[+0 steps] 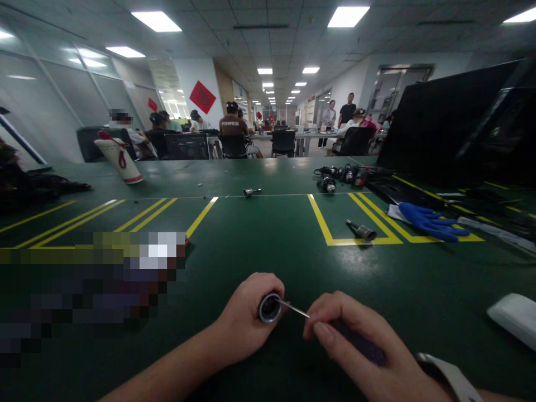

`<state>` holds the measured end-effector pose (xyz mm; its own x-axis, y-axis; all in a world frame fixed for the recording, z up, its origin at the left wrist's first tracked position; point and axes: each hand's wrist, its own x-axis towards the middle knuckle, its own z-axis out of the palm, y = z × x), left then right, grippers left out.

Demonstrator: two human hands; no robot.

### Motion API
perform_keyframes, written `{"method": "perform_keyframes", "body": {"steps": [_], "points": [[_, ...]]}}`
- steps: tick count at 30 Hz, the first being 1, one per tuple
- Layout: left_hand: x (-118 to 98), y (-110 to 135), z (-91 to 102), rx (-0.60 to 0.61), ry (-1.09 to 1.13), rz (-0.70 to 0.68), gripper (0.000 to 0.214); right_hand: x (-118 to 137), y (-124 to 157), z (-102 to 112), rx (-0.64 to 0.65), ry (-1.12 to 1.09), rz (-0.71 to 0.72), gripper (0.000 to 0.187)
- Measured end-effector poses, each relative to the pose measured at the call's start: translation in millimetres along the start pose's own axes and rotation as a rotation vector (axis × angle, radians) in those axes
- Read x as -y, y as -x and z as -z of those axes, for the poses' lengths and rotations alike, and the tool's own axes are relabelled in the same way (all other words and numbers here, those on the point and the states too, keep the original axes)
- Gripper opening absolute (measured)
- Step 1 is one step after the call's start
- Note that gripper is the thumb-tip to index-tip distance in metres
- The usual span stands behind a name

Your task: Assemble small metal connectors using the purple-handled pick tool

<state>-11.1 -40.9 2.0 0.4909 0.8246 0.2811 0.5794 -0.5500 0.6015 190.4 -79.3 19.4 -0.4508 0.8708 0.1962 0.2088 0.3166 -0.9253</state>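
My left hand (245, 318) is closed round a small metal cylinder (269, 308) whose open dark end faces right. My right hand (355, 340) grips a dark-handled screwdriver (360, 343); its thin metal shaft (293, 308) points left into the cylinder's opening. Both hands rest low over the green table (268, 245), close to its near edge. A similar metal part (362, 230) lies inside a yellow-taped box ahead to the right, and another (251, 192) lies farther back.
A blue glove (427, 220) lies right of the taped box. Dark parts (341, 176) cluster at the back right beside a large black monitor (452, 128). A white cup (119, 159) leans at the back left. A white object (513, 318) sits near right. Several people sit at distant desks.
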Motion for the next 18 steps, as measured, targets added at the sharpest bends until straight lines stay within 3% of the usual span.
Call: {"method": "perform_keyframes", "body": {"steps": [3, 14, 18], "points": [[0.3, 0.7, -0.4, 0.014, 0.011, -0.037, 0.012, -0.7, -0.4, -1.6, 0.012, -0.005, 0.048, 0.014], [1.0, 0.9, 1.1, 0.001, 0.042, -0.036, 0.013, 1.6, -4.6, 0.6, 0.046, -0.114, -0.167, 0.024], [0.6, 0.6, 0.1, 0.006, 0.03, -0.024, 0.013, 3.1, -4.0, 0.1, 0.03, -0.062, -0.107, 0.022]]}}
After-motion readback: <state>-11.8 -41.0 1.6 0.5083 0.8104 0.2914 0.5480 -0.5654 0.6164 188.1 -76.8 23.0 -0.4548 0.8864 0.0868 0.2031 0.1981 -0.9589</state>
